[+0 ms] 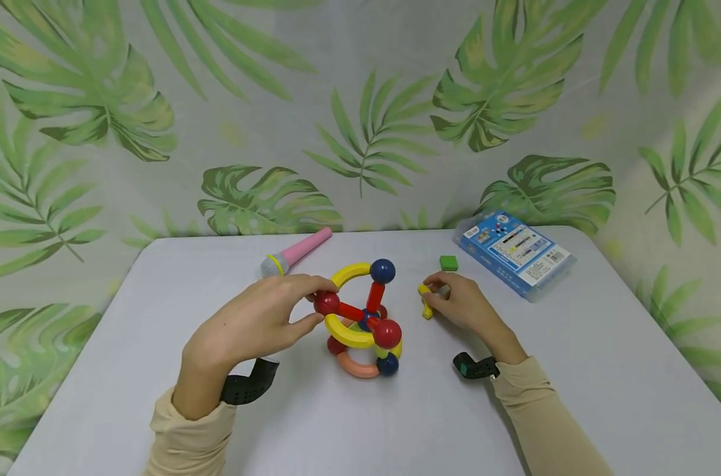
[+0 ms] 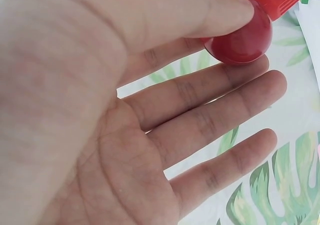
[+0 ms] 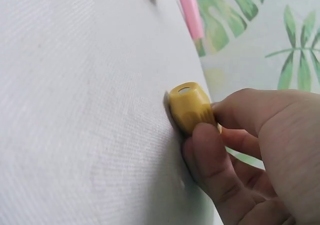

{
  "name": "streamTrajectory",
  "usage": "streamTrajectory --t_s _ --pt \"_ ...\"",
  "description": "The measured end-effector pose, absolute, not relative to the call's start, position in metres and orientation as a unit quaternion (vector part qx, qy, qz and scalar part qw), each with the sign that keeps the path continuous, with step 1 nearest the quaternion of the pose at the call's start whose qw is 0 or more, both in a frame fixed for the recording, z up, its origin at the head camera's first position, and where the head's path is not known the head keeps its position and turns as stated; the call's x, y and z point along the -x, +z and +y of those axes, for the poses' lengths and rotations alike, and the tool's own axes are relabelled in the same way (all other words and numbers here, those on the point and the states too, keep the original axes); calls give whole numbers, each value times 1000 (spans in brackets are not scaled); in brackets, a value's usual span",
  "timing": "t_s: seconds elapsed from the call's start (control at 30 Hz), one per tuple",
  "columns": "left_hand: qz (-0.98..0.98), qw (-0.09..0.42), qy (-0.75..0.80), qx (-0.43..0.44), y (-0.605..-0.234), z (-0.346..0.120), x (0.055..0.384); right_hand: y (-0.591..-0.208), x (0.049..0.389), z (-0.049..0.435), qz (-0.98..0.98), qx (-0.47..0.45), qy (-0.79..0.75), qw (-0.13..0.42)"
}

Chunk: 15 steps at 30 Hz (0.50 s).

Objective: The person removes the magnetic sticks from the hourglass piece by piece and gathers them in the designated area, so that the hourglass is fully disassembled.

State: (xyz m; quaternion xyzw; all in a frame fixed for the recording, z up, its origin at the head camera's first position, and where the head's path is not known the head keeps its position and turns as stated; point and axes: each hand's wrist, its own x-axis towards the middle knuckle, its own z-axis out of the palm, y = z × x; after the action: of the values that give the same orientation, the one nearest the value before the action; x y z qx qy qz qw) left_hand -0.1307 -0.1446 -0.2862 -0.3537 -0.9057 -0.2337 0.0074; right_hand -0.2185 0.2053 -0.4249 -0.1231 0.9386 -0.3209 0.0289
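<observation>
A magnetic ball-and-stick structure (image 1: pixel 351 339) stands mid-table, built from red and dark blue balls with yellow, red and orange sticks. My left hand (image 1: pixel 247 320) pinches its leftmost red ball (image 2: pixel 245 42) between thumb and fingers; the other fingers stretch out past it. To the right of the structure, my right hand (image 1: pixel 464 304) pinches a yellow magnetic stick (image 3: pixel 190 107) with thumb and fingertips, low at the white tabletop. One end of that stick shows a metal disc in the right wrist view. Part of the stick is hidden behind the fingers.
Behind the left hand lies a pink toy microphone (image 1: pixel 301 250) with a grey head. A small green block (image 1: pixel 448 263) sits just beyond the right hand. Farther right is a blue-labelled plastic box (image 1: pixel 515 254). A leaf-patterned cloth (image 1: pixel 372 132) hangs behind the table.
</observation>
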Motion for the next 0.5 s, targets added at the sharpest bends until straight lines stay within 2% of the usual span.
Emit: streamTrajectory --t_s 0.2,0.5 --pt "-905 9 -233 355 -287 -143 130 -417 216 207 940 116 -319 25" --pt "-907 11 -231 352 -287 -142 130 -387 209 208 920 151 -353 -73"
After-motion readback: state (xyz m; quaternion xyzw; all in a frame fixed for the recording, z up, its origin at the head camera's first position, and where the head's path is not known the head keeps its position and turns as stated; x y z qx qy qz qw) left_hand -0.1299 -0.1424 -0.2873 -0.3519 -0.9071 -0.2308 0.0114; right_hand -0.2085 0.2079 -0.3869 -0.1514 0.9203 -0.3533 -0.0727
